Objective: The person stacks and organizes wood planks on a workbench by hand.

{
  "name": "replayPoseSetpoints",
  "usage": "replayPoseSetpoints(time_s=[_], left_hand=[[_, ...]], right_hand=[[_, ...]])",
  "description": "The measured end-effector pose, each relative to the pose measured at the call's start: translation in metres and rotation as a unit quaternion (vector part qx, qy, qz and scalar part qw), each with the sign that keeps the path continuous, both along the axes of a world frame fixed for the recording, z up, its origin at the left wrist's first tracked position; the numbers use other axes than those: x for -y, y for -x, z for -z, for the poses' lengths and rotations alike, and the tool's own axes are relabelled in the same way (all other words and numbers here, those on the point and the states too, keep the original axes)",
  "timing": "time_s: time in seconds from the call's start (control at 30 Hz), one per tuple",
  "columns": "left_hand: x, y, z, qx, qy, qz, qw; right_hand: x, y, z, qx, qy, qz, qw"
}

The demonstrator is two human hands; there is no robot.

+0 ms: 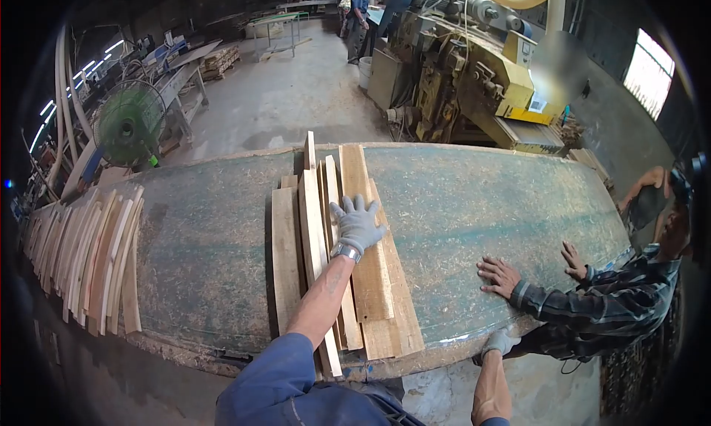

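Note:
My left hand, in a grey glove, lies with spread fingers on a wooden board in the middle of the worktable. Beneath that board a wider plank shows. Several narrow wooden strips stand on edge just left of the hand, beside a flatter board. Down at the near table edge is my right hand, also gloved; its fingers are mostly hidden, and I cannot make out whether it holds anything. The green-topped worktable is strewn with wood chips.
A co-worker in a plaid shirt leans in at the right, both bare hands on the tabletop. A row of wooden strips lies at the left end. Beyond the table stand a green fan and a large yellow machine.

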State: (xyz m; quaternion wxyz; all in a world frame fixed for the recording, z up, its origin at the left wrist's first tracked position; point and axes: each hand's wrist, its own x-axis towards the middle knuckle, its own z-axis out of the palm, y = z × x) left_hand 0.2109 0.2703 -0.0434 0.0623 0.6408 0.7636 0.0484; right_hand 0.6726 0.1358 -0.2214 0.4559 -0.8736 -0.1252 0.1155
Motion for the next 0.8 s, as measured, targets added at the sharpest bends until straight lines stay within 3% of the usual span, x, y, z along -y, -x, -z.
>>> replayPoseSetpoints(time_s=[0.1, 0.23, 0.27, 0.3, 0.33, 0.37, 0.4, 0.47, 0.53, 0.7, 0.8], left_hand=[[-0.002, -0.002, 0.000, -0.013, 0.005, -0.010, 1.000], [-0.012, 0.001, 0.023, -0.065, -0.023, -0.010, 0.998], [-0.013, 0.000, 0.020, -0.085, -0.007, -0.011, 0.996], [-0.014, -0.002, 0.017, -0.105, 0.010, -0.011, 0.994], [-0.017, -0.001, 0.022, -0.128, 0.010, -0.015, 0.992], [-0.019, -0.003, 0.021, -0.141, 0.017, -0.016, 0.990], [-0.021, -0.001, 0.030, -0.181, -0.002, -0.020, 0.983], [-0.025, 0.001, 0.034, -0.167, -0.001, -0.019, 0.986], [-0.020, -0.006, 0.027, -0.151, 0.007, -0.020, 0.988], [-0.030, 0.005, 0.038, -0.127, -0.003, -0.002, 0.992], [-0.029, 0.018, 0.037, -0.132, 0.017, 0.064, 0.989]], right_hand=[[-0.002, -0.011, 0.017, -0.002, 0.021, 0.012, 1.000], [-0.002, 0.007, -0.013, -0.003, 0.118, 0.027, 0.993], [-0.003, 0.010, -0.015, 0.016, 0.117, 0.034, 0.992], [-0.009, -0.007, 0.023, 0.101, 0.098, 0.048, 0.989], [-0.008, -0.005, 0.004, 0.055, 0.132, 0.017, 0.990], [-0.004, 0.008, -0.015, 0.028, 0.073, 0.003, 0.997], [-0.008, -0.004, 0.011, 0.072, 0.092, 0.001, 0.993], [-0.008, -0.002, 0.011, 0.038, 0.103, 0.013, 0.994], [-0.001, 0.016, -0.020, 0.006, 0.025, 0.020, 0.999], [0.005, 0.025, -0.043, -0.016, 0.062, -0.005, 0.998], [0.004, 0.024, -0.041, -0.023, 0.036, -0.011, 0.999]])
